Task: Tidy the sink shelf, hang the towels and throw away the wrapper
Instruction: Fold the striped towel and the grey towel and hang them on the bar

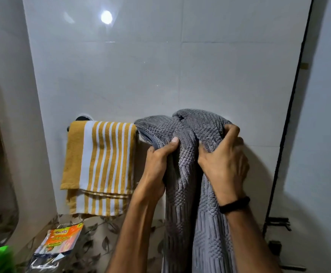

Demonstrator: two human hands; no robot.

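Grey ribbed towel (190, 203) hangs bunched in both fists: the left hand (156, 164) grips a fold at its edge, the right hand (223, 164) clutches the thick top. Uneven draping could let its weight drag it off the rail (139, 133), or crowd the striped yellow towel (99, 166) just beside it. Below left, the wrapper (60, 245) lies against the patterned tiles, not yet binned.

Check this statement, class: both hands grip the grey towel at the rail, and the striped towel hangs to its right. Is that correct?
Not quite. In the head view both the left hand and right hand grip the grey towel, but the striped towel hangs to its left on the rail.
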